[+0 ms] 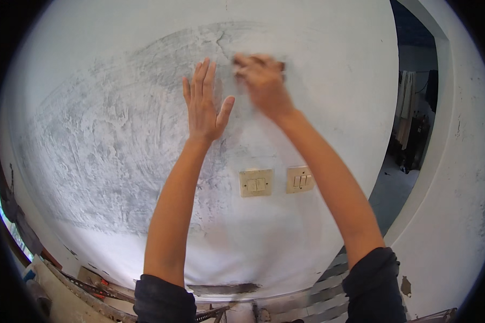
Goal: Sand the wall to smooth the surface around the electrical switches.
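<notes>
In front of me stands a pale painted wall (pixel 339 52), with a broad grey, scuffed patch (pixel 117 133) over its left and middle part. My left hand (pixel 204 103) rests with its palm towards the patch, thumb out and fingers slightly apart, holding nothing. To its right and a little higher, my right hand (pixel 264 82) is blurred. It grips a small dark brown block (pixel 282 66) against the wall; most of the block is hidden by the fingers. A thin crack (pixel 220 40) runs down the wall between and above the hands.
Two switch plates (pixel 256 183) sit on the wall below my hands, the right one partly behind my forearm. A doorway (pixel 412 101) opens at the right onto another room with hanging cloth (pixel 406 105). Perforated metal angle bars (pixel 93 288) and a board (pixel 64 298) lie low at left.
</notes>
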`<state>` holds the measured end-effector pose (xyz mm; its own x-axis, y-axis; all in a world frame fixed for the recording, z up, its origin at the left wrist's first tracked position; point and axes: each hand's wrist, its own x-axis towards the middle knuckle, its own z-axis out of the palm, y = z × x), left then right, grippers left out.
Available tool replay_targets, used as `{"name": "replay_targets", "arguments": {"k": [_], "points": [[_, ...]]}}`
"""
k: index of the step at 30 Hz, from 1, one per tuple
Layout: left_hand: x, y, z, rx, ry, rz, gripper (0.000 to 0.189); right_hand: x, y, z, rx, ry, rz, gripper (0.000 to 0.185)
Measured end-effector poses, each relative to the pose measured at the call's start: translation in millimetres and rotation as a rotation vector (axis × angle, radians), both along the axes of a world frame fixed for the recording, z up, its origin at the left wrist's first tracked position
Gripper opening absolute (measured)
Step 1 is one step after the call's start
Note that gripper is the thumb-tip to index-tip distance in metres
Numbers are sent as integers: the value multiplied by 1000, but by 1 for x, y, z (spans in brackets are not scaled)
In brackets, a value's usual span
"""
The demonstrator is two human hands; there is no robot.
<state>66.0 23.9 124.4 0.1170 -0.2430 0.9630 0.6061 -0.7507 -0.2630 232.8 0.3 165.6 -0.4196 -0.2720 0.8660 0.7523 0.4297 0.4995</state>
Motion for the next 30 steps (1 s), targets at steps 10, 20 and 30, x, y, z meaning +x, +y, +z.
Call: {"name": "replay_targets", "arguments": {"k": [10,20,30], "points": [[-5,1,-8,5,4,-6,77,73,-21,22,108,-117,-117,13],[5,4,-8,29,-15,-1,85,-26,15,45,99,-26,99,13],[1,4,-9,23,-62,31,83,20,-3,85,93,-195,-86,16]]}}
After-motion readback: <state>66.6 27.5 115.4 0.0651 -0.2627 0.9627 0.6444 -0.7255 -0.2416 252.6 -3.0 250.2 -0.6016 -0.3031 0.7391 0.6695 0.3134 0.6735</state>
